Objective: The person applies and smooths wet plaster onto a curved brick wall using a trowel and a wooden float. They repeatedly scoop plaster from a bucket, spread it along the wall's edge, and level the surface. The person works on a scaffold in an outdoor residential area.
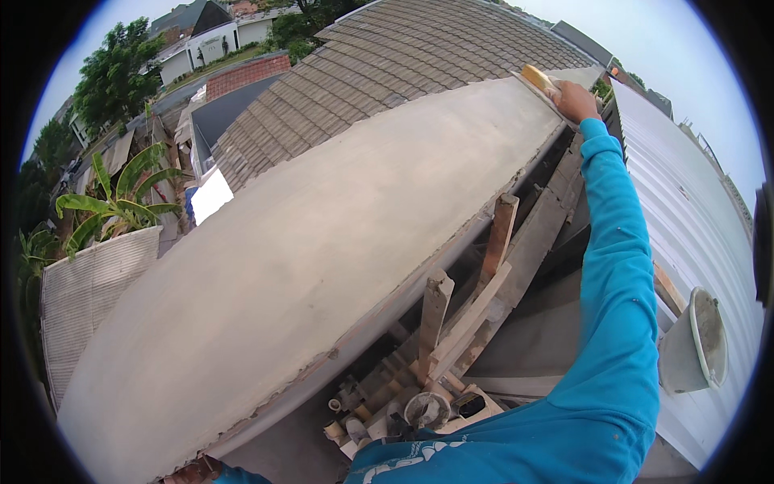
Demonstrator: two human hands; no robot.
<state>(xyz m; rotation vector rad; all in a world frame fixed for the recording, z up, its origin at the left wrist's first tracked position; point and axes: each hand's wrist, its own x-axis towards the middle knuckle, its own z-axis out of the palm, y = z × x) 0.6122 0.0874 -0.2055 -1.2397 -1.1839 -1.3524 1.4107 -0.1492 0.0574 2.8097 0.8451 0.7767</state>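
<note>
A long, smooth grey plastered concrete slab [339, 218] with a rough edge runs from lower left to upper right. At its far upper-right end, my right hand [572, 101] is closed on a plastering float [536, 78] with a yellow top, resting at the slab's edge. My left hand [189, 472] is at the slab's lower-left edge, cut off by the picture's bottom; its fingers look closed, but what they grip cannot be made out.
Wooden posts and planks [500, 238] stand right of the slab, above pipes and clutter [379, 407]. A pale bucket [692, 347] rests on white corrugated roofing [669, 185]. Beyond are a tiled roof [387, 48], another corrugated roof [97, 282] and a banana plant [121, 202].
</note>
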